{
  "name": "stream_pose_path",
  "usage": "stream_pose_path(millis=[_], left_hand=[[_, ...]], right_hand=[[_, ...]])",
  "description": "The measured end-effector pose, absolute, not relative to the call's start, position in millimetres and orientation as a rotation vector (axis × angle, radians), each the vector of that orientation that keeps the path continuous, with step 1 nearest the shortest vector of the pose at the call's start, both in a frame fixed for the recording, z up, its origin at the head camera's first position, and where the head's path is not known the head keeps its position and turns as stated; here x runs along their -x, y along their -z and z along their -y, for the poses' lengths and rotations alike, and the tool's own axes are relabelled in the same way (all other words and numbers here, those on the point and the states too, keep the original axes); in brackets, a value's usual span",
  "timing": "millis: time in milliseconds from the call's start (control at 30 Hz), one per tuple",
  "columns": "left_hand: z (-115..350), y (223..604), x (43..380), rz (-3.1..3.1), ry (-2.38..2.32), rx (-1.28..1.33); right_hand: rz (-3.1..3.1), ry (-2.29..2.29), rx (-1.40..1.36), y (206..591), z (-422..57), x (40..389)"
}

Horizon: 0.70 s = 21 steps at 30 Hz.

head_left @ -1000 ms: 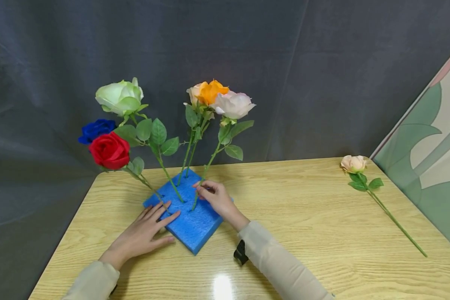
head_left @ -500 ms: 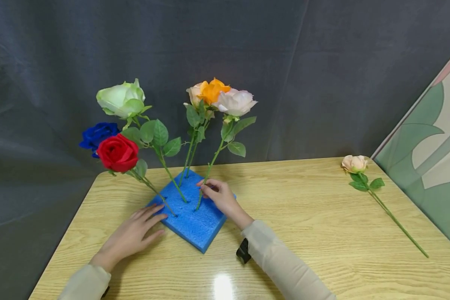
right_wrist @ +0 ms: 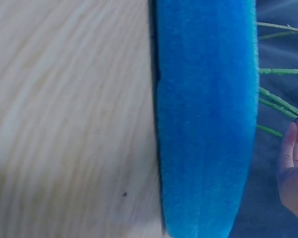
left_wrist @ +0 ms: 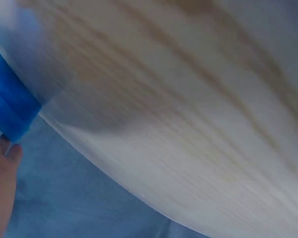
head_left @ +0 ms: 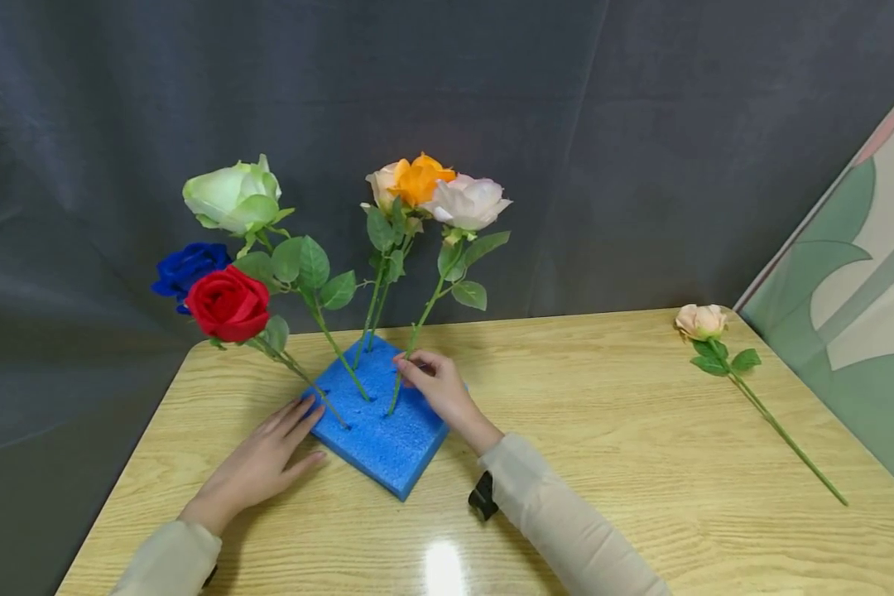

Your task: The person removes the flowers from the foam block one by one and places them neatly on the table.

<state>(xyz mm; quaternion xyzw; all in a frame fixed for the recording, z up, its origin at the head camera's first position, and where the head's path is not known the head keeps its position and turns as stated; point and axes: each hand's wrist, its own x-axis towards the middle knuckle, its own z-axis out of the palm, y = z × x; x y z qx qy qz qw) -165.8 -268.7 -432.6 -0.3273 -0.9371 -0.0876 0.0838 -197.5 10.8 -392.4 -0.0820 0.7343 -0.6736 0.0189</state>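
A blue foam block lies on the table with several artificial roses standing in it. In the head view my right hand pinches the stem of the pale pinkish-white rose low down, just above the foam. My left hand has its fingers extended, with the fingertips at the block's left edge. Left of centre, the red rose, the blue rose and the light green rose lean outward. Behind the white one stand an orange rose and a partly hidden cream rose.
A peach rose lies on the right of the wooden table, its stem pointing toward the front right. A dark grey curtain hangs behind, and a leaf-patterned panel borders the right side.
The foam block and its red rose have shifted slightly right. My left hand has drawn back from the block's top to its left edge. The right hand keeps its pinch on the white rose's stem.
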Motion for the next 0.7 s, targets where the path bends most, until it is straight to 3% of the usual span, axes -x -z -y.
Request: stream_pose_path(millis=[400,700], left_hand=[[239,424,158,3.121,0.533,0.670],[224,427,154,3.121,0.484,0.592]], right_hand=[[-2.250,2.230,0.271,388,-12,198],[-2.251,2.234,0.263,390,-14,197]])
